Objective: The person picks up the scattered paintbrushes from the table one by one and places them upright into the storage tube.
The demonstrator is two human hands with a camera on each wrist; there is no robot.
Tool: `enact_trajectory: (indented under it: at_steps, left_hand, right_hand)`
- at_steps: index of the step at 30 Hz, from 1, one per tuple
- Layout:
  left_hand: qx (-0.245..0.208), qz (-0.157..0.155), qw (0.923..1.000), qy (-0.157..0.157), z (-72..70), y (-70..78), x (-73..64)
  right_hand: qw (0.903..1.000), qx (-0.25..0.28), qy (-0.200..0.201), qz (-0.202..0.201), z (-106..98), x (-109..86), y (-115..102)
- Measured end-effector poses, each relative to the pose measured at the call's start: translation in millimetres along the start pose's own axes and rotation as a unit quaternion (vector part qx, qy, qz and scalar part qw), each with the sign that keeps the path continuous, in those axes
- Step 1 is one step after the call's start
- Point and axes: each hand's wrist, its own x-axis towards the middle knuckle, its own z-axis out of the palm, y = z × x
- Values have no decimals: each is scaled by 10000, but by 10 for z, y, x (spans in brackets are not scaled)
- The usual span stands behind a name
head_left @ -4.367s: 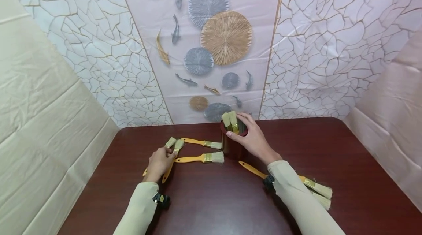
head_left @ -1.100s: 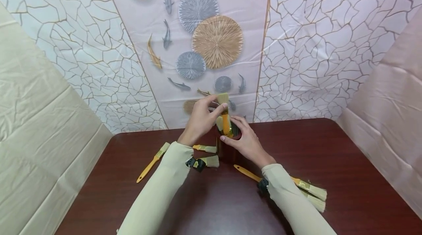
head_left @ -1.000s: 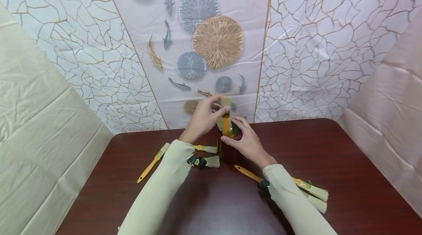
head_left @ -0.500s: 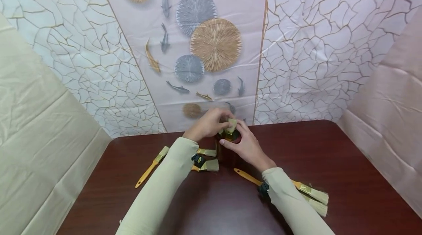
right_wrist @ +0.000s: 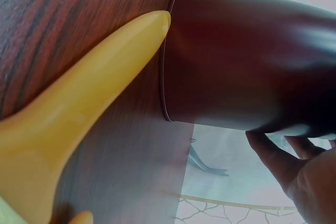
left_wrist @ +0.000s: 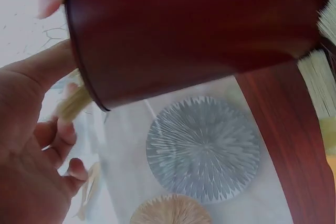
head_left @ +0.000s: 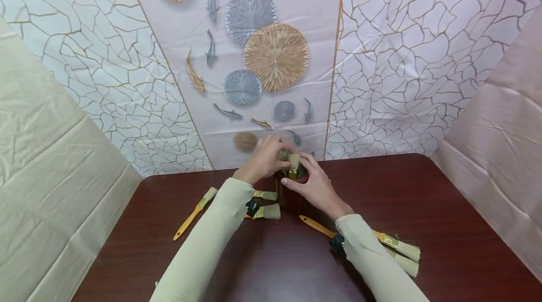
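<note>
A dark red cylindrical cup stands near the table's back edge with paintbrushes in it, bristles up. My right hand grips the cup at its rim, thumb in front and fingers round the far side. My left hand is over the rim, its thumb and fingers around the bristles of a paintbrush; the brush's handle is hidden inside the cup. In the left wrist view, bristles stick out past the cup's rim, close to the curled left fingers.
One paintbrush with a yellow handle lies left of my left sleeve. Two more, a wider paintbrush and a narrower paintbrush, lie beside the cup, partly hidden. Further paintbrushes lie under my right forearm. A patterned cloth hangs behind the table.
My left hand has picked up a paintbrush from the left, carried it to the cup and lowered it in, then shifted slightly left. The right hand has stayed at the cup.
</note>
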Motion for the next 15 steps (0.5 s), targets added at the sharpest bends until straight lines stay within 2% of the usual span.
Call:
enact_trajectory:
  at_steps: [9, 12, 15]
  left_hand:
    - [378, -153, 9988, 272, 72, 15, -26]
    - [288, -241, 9987, 346, 58, 18, -55]
    - [3, -273, 9986, 444, -11, 17, -115]
  right_hand:
    - [10000, 2, 56, 25, 6, 8, -3]
    - [10000, 15, 41, 24, 4, 12, -3]
    - [10000, -22, 34, 55, -1, 16, 2]
